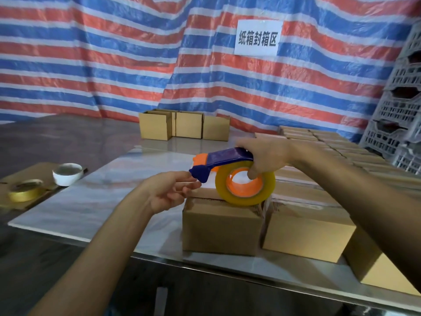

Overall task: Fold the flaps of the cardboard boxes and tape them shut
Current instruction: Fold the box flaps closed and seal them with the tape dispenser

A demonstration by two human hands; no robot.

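Observation:
A small cardboard box [219, 226] stands near the front edge of the pale table [95, 201], its top flaps folded down. Just above it my right hand [265, 159] grips a blue and orange tape dispenser [224, 157] loaded with a roll of clear yellowish tape [245, 185]; my thumb hooks through the roll's core. The roll hovers at or on the box's top. My left hand [169, 192] reaches to the dispenser's blue nose, fingertips at the tape's free end; whether they pinch it is unclear.
A second closed box [307, 231] sits right of the first, with several more boxes [337, 151] filling the right side. Three boxes [184, 126] stand at the table's back. A gold tape roll [26, 189] and white roll [67, 174] lie at left. Grey crates [401, 106] stack at right.

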